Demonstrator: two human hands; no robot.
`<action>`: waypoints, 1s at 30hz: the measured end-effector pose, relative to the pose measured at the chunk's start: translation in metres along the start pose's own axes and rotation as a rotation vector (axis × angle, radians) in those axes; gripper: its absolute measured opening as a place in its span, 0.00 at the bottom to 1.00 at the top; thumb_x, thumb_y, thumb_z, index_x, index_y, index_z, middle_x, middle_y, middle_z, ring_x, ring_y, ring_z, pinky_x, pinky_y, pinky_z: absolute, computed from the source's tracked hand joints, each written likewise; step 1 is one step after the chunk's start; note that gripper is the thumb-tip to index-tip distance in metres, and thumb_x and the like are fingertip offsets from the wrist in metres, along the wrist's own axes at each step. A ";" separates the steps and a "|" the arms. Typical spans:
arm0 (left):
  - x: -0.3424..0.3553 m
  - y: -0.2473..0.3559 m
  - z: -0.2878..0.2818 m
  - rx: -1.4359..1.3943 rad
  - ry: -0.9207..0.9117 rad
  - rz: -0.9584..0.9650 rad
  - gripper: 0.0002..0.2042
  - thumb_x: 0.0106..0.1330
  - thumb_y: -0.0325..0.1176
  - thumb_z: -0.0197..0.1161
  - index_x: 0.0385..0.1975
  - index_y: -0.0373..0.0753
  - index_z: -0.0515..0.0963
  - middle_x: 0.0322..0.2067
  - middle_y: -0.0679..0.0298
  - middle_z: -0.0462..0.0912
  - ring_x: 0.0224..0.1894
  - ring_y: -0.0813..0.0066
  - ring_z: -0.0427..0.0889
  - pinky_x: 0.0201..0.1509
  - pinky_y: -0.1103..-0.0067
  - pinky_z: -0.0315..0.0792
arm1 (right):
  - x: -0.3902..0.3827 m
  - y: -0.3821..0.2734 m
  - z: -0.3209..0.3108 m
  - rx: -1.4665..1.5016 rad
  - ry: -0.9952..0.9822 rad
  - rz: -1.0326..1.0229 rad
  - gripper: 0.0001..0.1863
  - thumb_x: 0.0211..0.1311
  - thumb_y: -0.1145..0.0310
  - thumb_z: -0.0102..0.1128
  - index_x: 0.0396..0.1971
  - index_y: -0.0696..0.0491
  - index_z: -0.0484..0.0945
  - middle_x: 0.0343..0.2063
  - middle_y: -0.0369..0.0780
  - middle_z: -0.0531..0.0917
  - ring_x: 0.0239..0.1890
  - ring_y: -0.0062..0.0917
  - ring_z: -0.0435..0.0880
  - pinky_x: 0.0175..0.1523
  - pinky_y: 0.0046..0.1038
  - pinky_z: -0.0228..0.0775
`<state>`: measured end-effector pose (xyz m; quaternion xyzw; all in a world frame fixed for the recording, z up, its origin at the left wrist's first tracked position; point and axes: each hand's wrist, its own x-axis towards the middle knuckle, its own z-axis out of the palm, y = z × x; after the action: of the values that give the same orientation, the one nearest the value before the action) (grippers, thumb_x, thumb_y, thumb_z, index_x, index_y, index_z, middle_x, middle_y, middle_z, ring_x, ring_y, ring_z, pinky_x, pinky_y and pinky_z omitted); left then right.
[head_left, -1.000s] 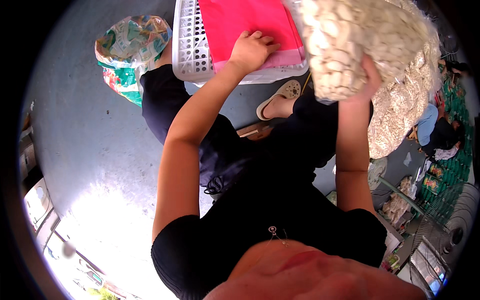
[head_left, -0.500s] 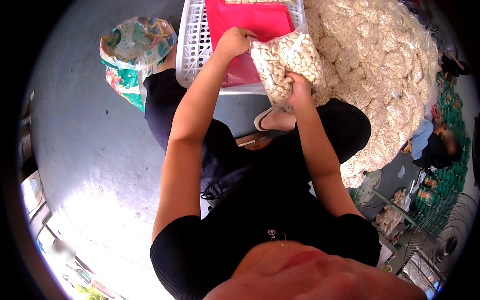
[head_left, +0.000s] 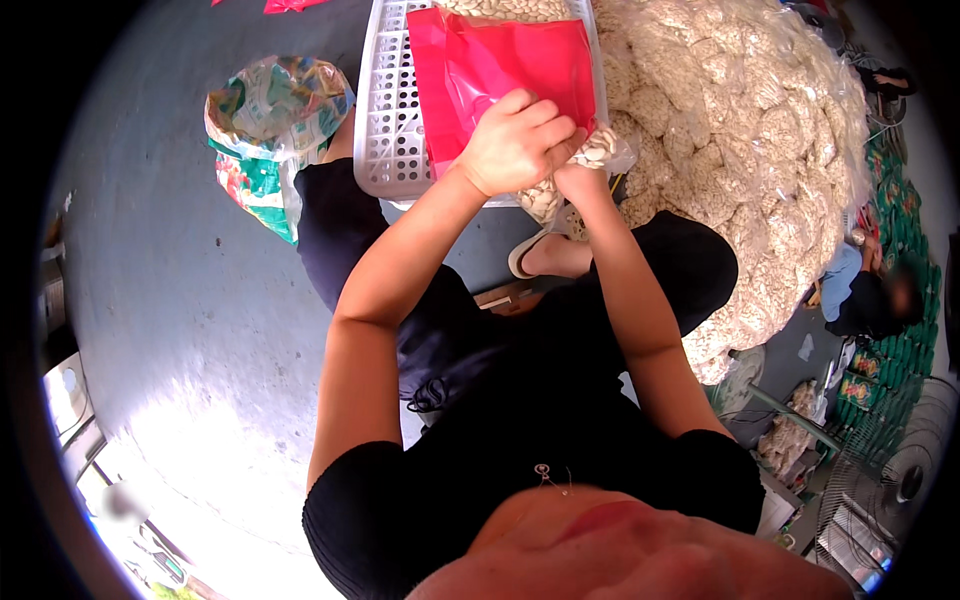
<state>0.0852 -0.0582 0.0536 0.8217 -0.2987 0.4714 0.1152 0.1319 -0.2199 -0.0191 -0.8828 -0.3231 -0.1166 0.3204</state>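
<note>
A clear bag of pale seeds or nuts (head_left: 541,203) hangs at the near edge of a white perforated crate (head_left: 377,178). My right hand (head_left: 580,181) is closed on it from the near side. My left hand (head_left: 521,141) is curled over the same bag and the near edge of a red bag (head_left: 520,62); what its fingers pinch is hidden. The red bag lies across the crate, its near part puffed up. Part of the clear bag is out of sight behind my hands and the red bag; I cannot tell whether it goes inside.
More pale pieces (head_left: 505,8) lie at the crate's far end. Large clear sacks of them (head_left: 730,180) are heaped to the right. An open patterned sack (head_left: 265,150) stands left. A floor fan (head_left: 905,482), green packs (head_left: 885,345) and another person (head_left: 870,295) are at far right.
The clear bag has dropped toward me and is now mostly covered. My left hand has moved right and nearer, beside my right hand. The red bag has come nearer and puffed up.
</note>
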 end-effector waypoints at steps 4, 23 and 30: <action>-0.033 0.000 -0.016 0.177 -0.090 -0.399 0.25 0.47 0.39 0.70 0.48 0.42 0.79 0.36 0.67 0.76 0.35 0.68 0.75 0.45 0.73 0.70 | -0.012 -0.012 -0.008 1.185 0.005 0.991 0.17 0.67 0.70 0.53 0.52 0.63 0.73 0.49 0.45 0.80 0.48 0.31 0.82 0.52 0.33 0.76; -0.084 -0.003 -0.033 -0.643 -0.827 -1.308 0.23 0.70 0.45 0.46 0.28 0.31 0.79 0.27 0.50 0.83 0.29 0.56 0.84 0.34 0.65 0.77 | 0.009 -0.018 0.044 1.404 0.093 1.150 0.10 0.62 0.76 0.52 0.43 0.62 0.75 0.37 0.45 0.82 0.38 0.33 0.85 0.43 0.35 0.81; -0.071 0.021 -0.029 -0.469 -0.809 -0.868 0.14 0.64 0.39 0.54 0.21 0.37 0.78 0.21 0.49 0.80 0.29 0.47 0.80 0.35 0.58 0.73 | 0.001 0.002 0.029 2.230 0.128 0.763 0.14 0.68 0.71 0.46 0.49 0.58 0.74 0.47 0.43 0.81 0.48 0.34 0.82 0.56 0.39 0.75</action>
<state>0.0253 -0.0342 0.0073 0.9340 -0.0537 -0.0436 0.3505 0.1345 -0.2020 -0.0420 -0.1469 0.0549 0.2893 0.9443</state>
